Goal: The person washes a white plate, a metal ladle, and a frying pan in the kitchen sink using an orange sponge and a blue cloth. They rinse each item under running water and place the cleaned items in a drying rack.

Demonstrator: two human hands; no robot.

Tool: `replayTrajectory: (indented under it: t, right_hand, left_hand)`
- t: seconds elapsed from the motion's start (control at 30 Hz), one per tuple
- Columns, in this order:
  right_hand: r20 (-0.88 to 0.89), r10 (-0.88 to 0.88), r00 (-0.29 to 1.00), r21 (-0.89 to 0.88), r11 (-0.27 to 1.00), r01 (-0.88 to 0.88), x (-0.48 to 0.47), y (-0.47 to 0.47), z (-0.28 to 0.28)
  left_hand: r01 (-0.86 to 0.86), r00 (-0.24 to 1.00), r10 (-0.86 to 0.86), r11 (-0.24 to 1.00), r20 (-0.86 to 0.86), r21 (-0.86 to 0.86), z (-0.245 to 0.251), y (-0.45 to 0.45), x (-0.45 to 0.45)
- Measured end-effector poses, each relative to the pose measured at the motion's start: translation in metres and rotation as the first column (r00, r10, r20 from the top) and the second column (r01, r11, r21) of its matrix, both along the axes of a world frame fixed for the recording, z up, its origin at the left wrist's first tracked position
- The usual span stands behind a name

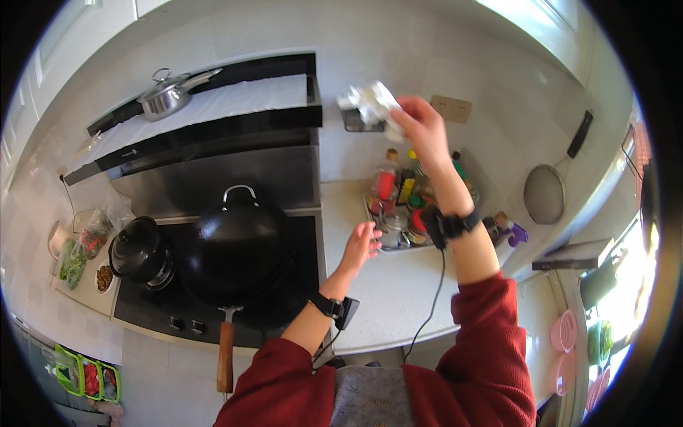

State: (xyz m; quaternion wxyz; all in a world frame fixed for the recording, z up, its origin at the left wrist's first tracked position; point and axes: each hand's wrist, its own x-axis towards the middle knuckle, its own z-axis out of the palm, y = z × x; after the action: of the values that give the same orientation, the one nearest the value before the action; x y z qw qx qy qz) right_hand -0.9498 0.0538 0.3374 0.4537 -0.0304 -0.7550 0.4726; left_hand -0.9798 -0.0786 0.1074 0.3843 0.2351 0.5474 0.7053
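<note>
Pinched in my right hand [424, 128] is a crumpled white sheet [371, 104], perhaps tissue or thin plastic; blur hides which. It is raised in front of the wall, partly covering a small dark holder [358, 121]. My left hand [358, 248] hangs over the pale counter [373, 299] with nothing in it, its fingers apart. Just right of its fingertips stands a metal tray [392, 248] crowded with condiments. Among them are a bottle with a red label [386, 184], a glass jar with a lid [396, 221] and a red-lidded jar [419, 220]. My right forearm hides part of this group.
A black wok [237, 245] sits on the hob, its wooden handle [226, 355] jutting past the front edge. Left of it is a lidded black pot [139, 248]. A steel saucepan [165, 99] rests on the range hood [256, 117]. A strainer [544, 193] hangs at right.
</note>
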Motion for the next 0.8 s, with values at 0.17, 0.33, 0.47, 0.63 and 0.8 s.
replayTrajectory:
  t: [0.17, 0.33, 0.47, 0.63, 0.8]
  right_hand:
    - [0.203, 0.022, 0.979, 0.027, 0.999, -0.028, -0.127, -0.037, 0.058]
    - [0.230, -0.008, 0.973, 0.218, 0.975, -0.044, -0.084, -0.036, 0.037]
    - [0.314, -0.076, 0.946, 0.123, 0.992, 0.039, 0.036, -0.014, 0.004]
    - [0.520, -0.325, 0.790, 0.007, 0.926, 0.377, 0.245, -0.007, -0.040]
    - [0.505, -0.687, 0.522, 0.070, 0.635, 0.769, 0.479, -0.076, -0.071]
  left_hand:
    - [-0.059, 0.998, 0.060, 0.998, -0.038, 0.019, -0.010, 0.001, -0.021]
    - [-0.066, 0.998, 0.066, 0.995, -0.009, 0.073, -0.020, 0.015, -0.020]
    - [0.101, 0.994, -0.100, 0.994, -0.038, 0.036, -0.023, 0.042, 0.012]
    - [0.407, 0.912, -0.399, 0.907, -0.090, 0.107, -0.002, 0.083, 0.122]
    - [0.749, 0.636, -0.739, 0.660, -0.223, -0.052, 0.017, 0.084, 0.299]
